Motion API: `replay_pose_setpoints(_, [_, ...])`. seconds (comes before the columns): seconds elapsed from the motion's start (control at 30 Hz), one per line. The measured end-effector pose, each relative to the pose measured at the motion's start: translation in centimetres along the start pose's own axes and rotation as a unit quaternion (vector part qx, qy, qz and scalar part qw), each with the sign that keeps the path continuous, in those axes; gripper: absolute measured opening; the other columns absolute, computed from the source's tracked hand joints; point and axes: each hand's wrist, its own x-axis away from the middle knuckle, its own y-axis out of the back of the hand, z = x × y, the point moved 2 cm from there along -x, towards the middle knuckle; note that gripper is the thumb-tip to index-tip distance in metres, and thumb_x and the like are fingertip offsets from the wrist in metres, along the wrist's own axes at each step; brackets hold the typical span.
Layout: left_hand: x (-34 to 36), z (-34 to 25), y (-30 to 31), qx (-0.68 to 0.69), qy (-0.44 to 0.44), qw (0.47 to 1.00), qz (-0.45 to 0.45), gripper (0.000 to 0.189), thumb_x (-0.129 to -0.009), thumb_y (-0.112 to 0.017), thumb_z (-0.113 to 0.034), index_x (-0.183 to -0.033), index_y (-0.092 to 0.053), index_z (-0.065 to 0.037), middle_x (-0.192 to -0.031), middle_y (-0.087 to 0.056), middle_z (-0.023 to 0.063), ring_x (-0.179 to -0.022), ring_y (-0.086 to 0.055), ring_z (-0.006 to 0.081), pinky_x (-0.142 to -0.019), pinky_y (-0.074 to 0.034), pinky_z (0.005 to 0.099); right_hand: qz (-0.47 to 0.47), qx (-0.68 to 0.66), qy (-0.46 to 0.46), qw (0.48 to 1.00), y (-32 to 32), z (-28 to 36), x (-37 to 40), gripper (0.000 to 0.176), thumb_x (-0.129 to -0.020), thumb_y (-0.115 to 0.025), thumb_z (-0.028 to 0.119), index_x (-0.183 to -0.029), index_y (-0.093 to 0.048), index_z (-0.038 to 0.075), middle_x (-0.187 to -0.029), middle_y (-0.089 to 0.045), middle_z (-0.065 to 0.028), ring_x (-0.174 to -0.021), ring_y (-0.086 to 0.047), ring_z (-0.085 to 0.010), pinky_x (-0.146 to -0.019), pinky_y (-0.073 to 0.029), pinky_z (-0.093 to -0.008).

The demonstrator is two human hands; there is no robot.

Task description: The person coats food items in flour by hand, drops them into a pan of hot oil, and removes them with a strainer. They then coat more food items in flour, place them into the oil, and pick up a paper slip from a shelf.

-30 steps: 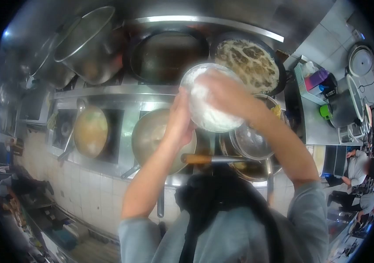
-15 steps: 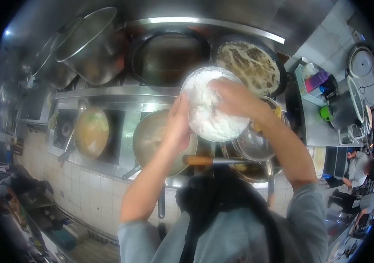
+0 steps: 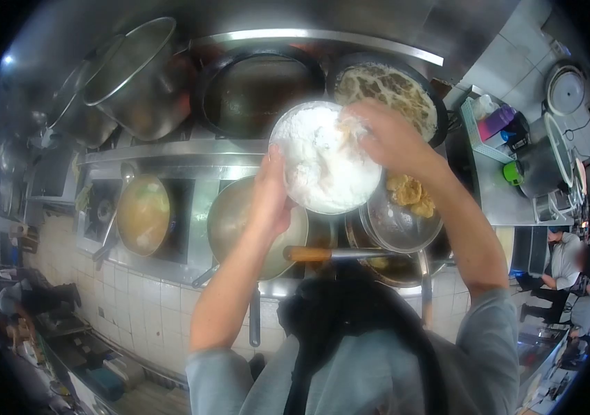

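Note:
A round metal bowl of white powder [image 3: 323, 180] hangs over the stove, tilted toward the camera. My left hand [image 3: 272, 190] grips its left rim, thumb on the inside edge. At the bowl's upper right, my right hand [image 3: 378, 131] has its fingers curled around a pale, powder-coated piece [image 3: 352, 131]; motion blurs them. Below the right forearm, a strainer [image 3: 399, 225] holds golden fried pieces [image 3: 411, 195]. A wooden-handled tool [image 3: 309, 254] lies across beneath the bowl. Behind the right hand, a wok of bubbling oil [image 3: 385, 86] is partly hidden.
A dark wok [image 3: 257, 93] and large steel pots [image 3: 139, 83] stand at the back. Left are a pan with yellowish liquid [image 3: 143, 214] and a wide pan [image 3: 229, 221]. A basket [image 3: 478, 135] sits right. Other people [image 3: 563, 266] stand at far right and far left.
The bowl and my left hand have shifted slightly left and up. My right hand has moved from the powder's middle to the upper right rim, lifting a coated piece. The fried pieces show more.

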Motion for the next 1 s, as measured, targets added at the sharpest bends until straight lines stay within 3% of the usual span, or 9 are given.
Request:
replay_pose_setpoints(0.13, [-0.4,0.4,-0.5,0.009,-0.020,1.000,0.007,0.065,-0.103,-0.043,-0.052,-0.149,-0.034,-0.007,-0.140,-0.052,0.0129,-0.122,-0.058,0.0252,-0.095,-0.053,0.0402,0.023,0.017,-0.036,0.999,-1.8,0.6,-0.3,0.036,-0.079,-0.059,0.004,-0.114,-0.063,0.007,-0.114,-0.061,-0.0139,-0.112,-0.057,-0.0312,-0.095,-0.047,-0.0403])
replay_pose_setpoints(0.2, [-0.6,0.3,-0.8,0.013,-0.028,0.999,0.013,0.064,-0.103,-0.043,-0.052,-0.149,-0.035,-0.008,-0.139,-0.053,0.0120,-0.122,-0.058,0.0249,-0.095,-0.053,0.0413,0.080,0.124,0.035,0.988,-4.0,0.9,0.6,0.033,-0.080,-0.059,0.003,-0.112,-0.062,0.006,-0.113,-0.061,-0.0139,-0.112,-0.057,-0.0327,-0.094,-0.047,-0.0417])
replay_pose_setpoints(0.5, [-1.8,0.5,0.9,0.033,-0.039,0.999,0.015,0.060,-0.103,-0.041,-0.054,-0.145,-0.040,-0.011,-0.133,-0.056,0.0089,-0.113,-0.061,0.0207,-0.083,-0.056,0.0379,0.124,-0.018,0.064,0.990,-4.1,1.9,0.6,0.044,-0.076,-0.062,0.003,-0.119,-0.059,0.005,-0.110,-0.061,-0.0143,-0.107,-0.057,-0.0344,-0.090,-0.048,-0.0461])
replay_pose_setpoints(0.6, [-1.5,0.9,0.8,-0.009,-0.016,1.000,0.004,0.059,-0.103,-0.042,-0.054,-0.145,-0.040,-0.012,-0.134,-0.056,0.0088,-0.114,-0.061,0.0209,-0.084,-0.056,0.0383,0.152,0.035,0.114,0.981,-5.2,3.1,0.3,0.041,-0.075,-0.065,0.005,-0.115,-0.060,0.007,-0.103,-0.063,-0.0141,-0.104,-0.060,-0.0350,-0.087,-0.051,-0.0445])
replay_pose_setpoints(0.7, [-1.3,1.8,0.8,-0.074,0.004,0.997,0.000,0.060,-0.103,-0.042,-0.053,-0.147,-0.038,-0.013,-0.136,-0.054,0.0094,-0.116,-0.060,0.0216,-0.086,-0.056,0.0377,0.190,0.043,0.043,0.980,-6.2,2.7,-0.2,0.044,-0.077,-0.059,0.005,-0.121,-0.061,0.005,-0.108,-0.066,-0.0189,-0.106,-0.061,-0.0380,-0.091,-0.049,-0.0456])
replay_pose_setpoints(0.8, [-0.5,1.9,0.2,-0.033,0.005,0.999,0.032,0.062,-0.103,-0.042,-0.052,-0.150,-0.035,-0.012,-0.139,-0.053,0.0115,-0.118,-0.060,0.0232,-0.088,-0.056,0.0376,0.152,-0.017,-0.070,0.986,-4.4,2.0,-1.4,0.044,-0.077,-0.059,0.006,-0.121,-0.061,0.005,-0.108,-0.068,-0.0196,-0.103,-0.064,-0.0374,-0.090,-0.050,-0.0449])
replay_pose_setpoints(0.87, [-0.4,1.8,0.1,-0.046,0.009,0.998,0.042,0.065,-0.103,-0.042,-0.052,-0.151,-0.033,-0.009,-0.141,-0.051,0.0139,-0.121,-0.059,0.0247,-0.091,-0.056,0.0379,0.076,-0.081,-0.008,0.994,-3.7,1.2,-1.8,0.044,-0.077,-0.059,0.005,-0.120,-0.061,0.005,-0.112,-0.068,-0.0186,-0.104,-0.064,-0.0355,-0.089,-0.051,-0.0440])
replay_pose_setpoints(0.93, [-0.4,1.8,0.2,-0.048,0.010,0.998,0.036,0.066,-0.103,-0.042,-0.052,-0.151,-0.033,-0.008,-0.142,-0.051,0.0143,-0.122,-0.058,0.0250,-0.091,-0.056,0.0380,0.045,-0.101,-0.107,0.988,-2.4,1.5,-2.2,0.044,-0.075,-0.060,0.002,-0.119,-0.061,0.003,-0.111,-0.068,-0.0180,-0.104,-0.064,-0.0354,-0.090,-0.050,-0.0426])
replay_pose_setpoints(1.0, [-0.3,1.8,0.0,-0.050,0.013,0.998,0.033,0.066,-0.103,-0.041,-0.052,-0.150,-0.033,-0.007,-0.142,-0.050,0.0148,-0.122,-0.058,0.0252,-0.091,-0.056,0.0381,0.022,-0.074,-0.063,0.995,-2.2,1.2,-2.1,0.045,-0.075,-0.061,0.002,-0.120,-0.060,0.003,-0.111,-0.067,-0.0171,-0.106,-0.063,-0.0349,-0.092,-0.049,-0.0423])
